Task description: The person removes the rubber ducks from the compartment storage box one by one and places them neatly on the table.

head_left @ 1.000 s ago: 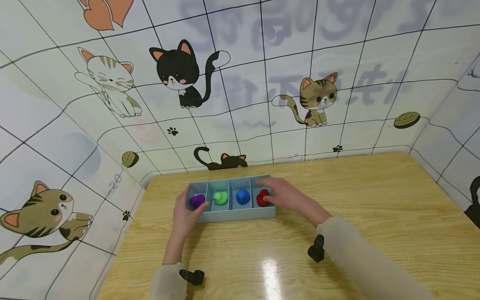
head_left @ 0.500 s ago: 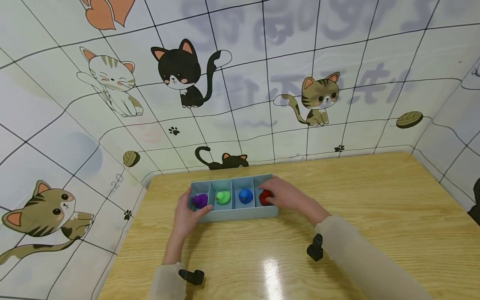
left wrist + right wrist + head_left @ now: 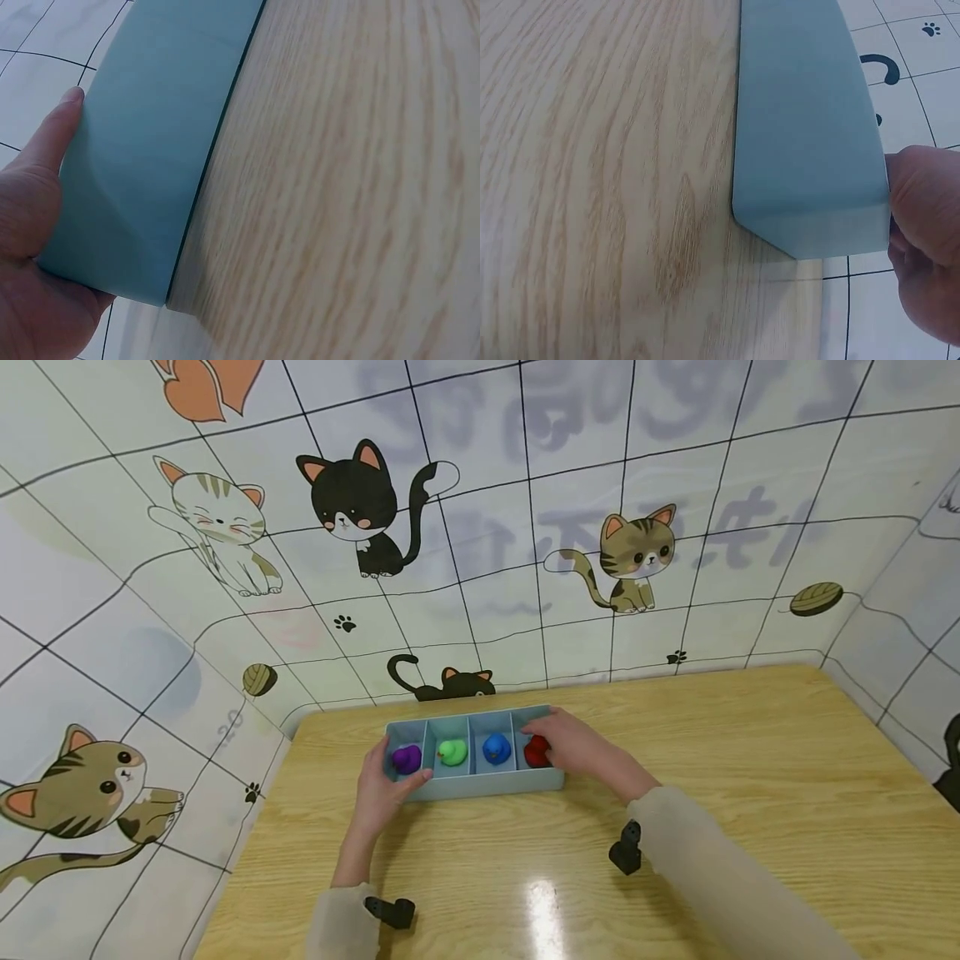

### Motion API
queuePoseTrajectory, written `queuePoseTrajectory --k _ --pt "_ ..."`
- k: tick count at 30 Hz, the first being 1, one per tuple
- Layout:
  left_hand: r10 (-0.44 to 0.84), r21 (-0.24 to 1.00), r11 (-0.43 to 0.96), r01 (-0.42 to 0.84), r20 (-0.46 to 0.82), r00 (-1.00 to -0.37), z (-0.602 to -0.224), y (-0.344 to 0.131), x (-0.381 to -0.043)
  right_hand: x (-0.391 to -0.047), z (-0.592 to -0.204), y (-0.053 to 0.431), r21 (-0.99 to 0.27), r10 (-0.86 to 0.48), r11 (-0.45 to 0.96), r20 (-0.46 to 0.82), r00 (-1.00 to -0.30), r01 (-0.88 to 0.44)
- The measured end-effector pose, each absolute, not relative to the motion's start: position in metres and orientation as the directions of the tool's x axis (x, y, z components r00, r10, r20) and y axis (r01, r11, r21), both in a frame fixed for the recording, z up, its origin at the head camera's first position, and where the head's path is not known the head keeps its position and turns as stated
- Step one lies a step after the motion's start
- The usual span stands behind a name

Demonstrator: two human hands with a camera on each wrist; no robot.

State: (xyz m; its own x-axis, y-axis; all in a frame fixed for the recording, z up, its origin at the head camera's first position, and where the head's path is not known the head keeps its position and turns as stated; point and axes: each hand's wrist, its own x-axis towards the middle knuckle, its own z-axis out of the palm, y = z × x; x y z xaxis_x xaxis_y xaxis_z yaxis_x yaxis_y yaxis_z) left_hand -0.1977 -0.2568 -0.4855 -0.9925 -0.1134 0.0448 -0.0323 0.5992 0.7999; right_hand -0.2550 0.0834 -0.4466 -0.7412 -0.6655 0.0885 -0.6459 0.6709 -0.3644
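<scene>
A pale blue divided box (image 3: 480, 787) lies on the table. From left to right its compartments hold a purple rubber duck (image 3: 407, 759), a green one, a blue one (image 3: 496, 748) and a red rubber duck (image 3: 536, 751). My left hand (image 3: 380, 789) grips the box's left end, thumb (image 3: 56, 131) along the front rim. Over the right end, my right hand (image 3: 581, 749) reaches into the last compartment, thumb and fingers around the red duck, which they partly cover. In the right wrist view the right hand (image 3: 926, 225) overlaps the rim, its fingertips hidden behind the wall.
The wooden table (image 3: 480, 868) extends in front of the box and to its right. Behind it rises a wall covering (image 3: 480, 568) printed with cartoon cats and grid lines, continuing along both sides. Each wrist wears a small black camera.
The box with its ducks has shifted slightly right and a little away, both hands moving along with it. The right fingers have drawn closer around the red duck.
</scene>
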Motion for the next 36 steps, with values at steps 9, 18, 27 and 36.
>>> queuePoseTrajectory --k 9,18,27,36 --pt "-0.12 0.804 0.593 -0.041 0.038 -0.992 -0.488 -0.256 -0.197 -0.255 -0.442 0.081 -0.274 -0.685 0.688 0.061 -0.726 -0.672" --pt "-0.125 0.803 0.594 -0.043 0.039 -0.991 -0.489 -0.256 -0.196 -0.258 -0.451 0.083 -0.271 -0.719 0.639 0.124 -0.684 -0.72" --pt "-0.135 0.807 0.588 -0.058 0.027 -0.991 -0.488 -0.256 -0.198 -0.26 -0.458 0.09 -0.379 -0.703 0.595 0.182 -0.688 -0.709" --pt "-0.134 0.807 0.588 -0.05 0.036 -0.99 -0.488 -0.256 -0.198 -0.258 -0.457 0.095 -0.529 -0.628 0.566 0.22 -0.746 -0.633"
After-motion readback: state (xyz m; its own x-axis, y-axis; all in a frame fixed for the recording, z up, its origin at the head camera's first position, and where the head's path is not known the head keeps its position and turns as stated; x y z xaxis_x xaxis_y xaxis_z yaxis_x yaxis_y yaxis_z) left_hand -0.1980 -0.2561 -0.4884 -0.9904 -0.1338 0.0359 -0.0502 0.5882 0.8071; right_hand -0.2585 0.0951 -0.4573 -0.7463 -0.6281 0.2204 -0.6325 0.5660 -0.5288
